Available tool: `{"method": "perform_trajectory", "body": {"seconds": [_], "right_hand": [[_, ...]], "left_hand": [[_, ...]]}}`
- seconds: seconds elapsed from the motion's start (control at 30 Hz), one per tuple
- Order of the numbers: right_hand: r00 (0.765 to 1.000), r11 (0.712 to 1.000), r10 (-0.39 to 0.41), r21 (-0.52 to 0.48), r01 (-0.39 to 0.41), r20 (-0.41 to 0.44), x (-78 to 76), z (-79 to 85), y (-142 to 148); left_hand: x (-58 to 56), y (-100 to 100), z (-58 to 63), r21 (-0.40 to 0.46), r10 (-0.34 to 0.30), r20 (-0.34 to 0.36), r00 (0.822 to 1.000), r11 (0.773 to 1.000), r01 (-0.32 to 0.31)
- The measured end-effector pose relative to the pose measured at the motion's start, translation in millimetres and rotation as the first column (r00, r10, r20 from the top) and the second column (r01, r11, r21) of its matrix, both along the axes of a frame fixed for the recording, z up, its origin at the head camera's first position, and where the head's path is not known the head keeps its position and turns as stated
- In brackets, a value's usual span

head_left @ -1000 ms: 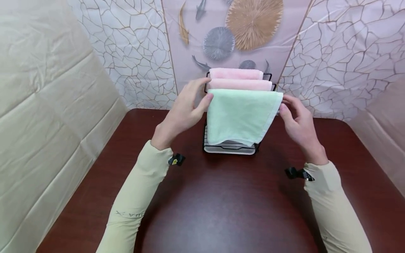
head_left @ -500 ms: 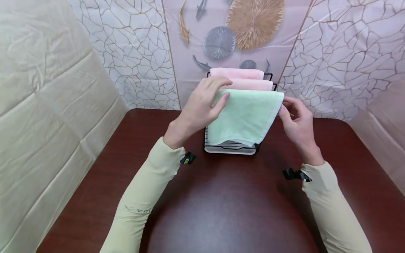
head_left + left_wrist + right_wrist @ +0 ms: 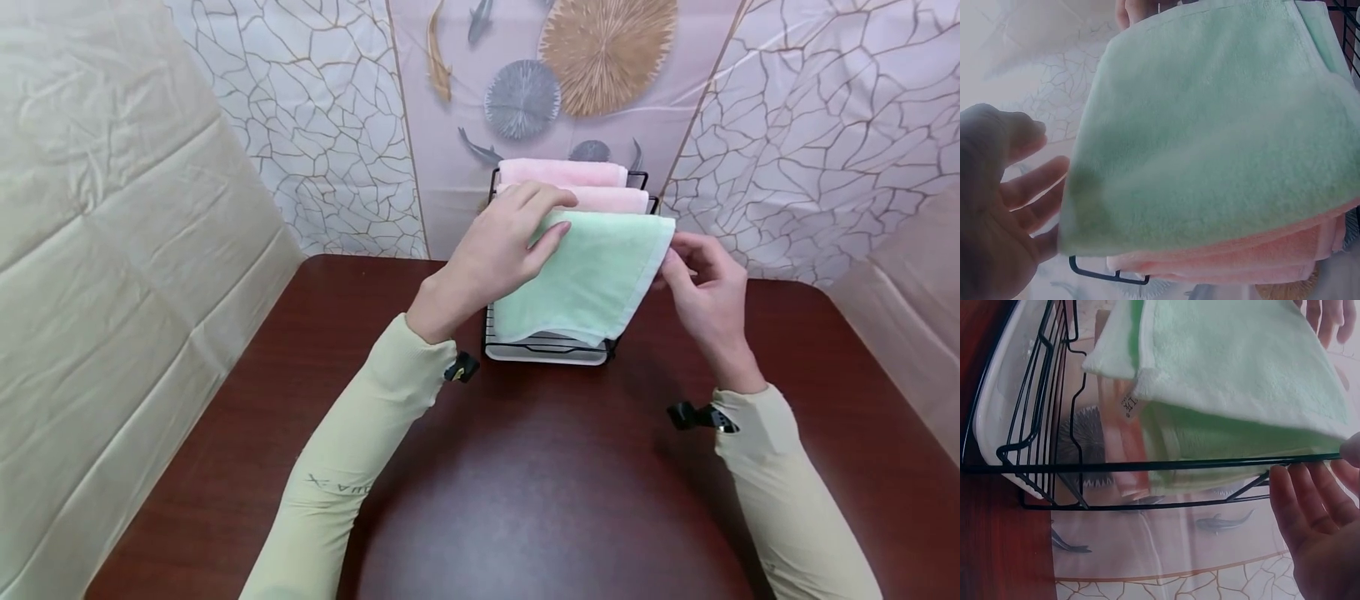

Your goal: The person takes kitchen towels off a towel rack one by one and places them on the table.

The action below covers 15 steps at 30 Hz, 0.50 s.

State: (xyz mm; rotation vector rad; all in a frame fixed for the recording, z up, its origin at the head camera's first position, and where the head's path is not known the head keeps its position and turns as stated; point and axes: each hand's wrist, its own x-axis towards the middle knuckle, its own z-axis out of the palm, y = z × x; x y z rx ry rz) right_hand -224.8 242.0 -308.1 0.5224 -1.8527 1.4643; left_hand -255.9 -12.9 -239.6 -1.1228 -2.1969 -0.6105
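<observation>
A pale green towel [image 3: 600, 271] hangs over the front top bar of a black wire rack [image 3: 1094, 274]. At its upper right edge my right hand [image 3: 708, 292] pinches the cloth between thumb and fingers, with the fingertips by the rack's side wire in the right wrist view. My left hand [image 3: 495, 250] is at the upper left part of the towel, fingers extended above the fold and thumb apart from them. In the left wrist view its fingers [image 3: 1041, 184] lie along the towel's edge. Folded pink towels [image 3: 562, 173] hang on the bars behind.
A white tray [image 3: 546, 358] sits under the rack's base. The rack stands at the back of a dark red-brown table [image 3: 525, 500]. Just beyond it is a patterned backdrop [image 3: 330, 125], with a pale quilted wall covering [image 3: 97, 292] along the left.
My left hand has moved rightward along the top of the green towel, from its left corner toward the middle. My right hand stays at the right edge, its fingers slightly closer in.
</observation>
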Motion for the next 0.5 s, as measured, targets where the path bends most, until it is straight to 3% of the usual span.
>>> {"method": "perform_trajectory", "body": {"seconds": [0.3, 0.5], "right_hand": [[0.998, 0.998, -0.058, 0.001, 0.058, -0.036, 0.7, -0.1, -3], [0.996, 0.996, -0.085, 0.007, 0.085, -0.031, 0.0, -0.6, -5]], "left_hand": [[-1.3, 11, 1.6, -0.134, 0.092, -0.026, 0.995, 0.986, -0.095], [-1.3, 13, 1.2, -0.245, 0.196, -0.009, 0.981, 0.950, -0.192]]}}
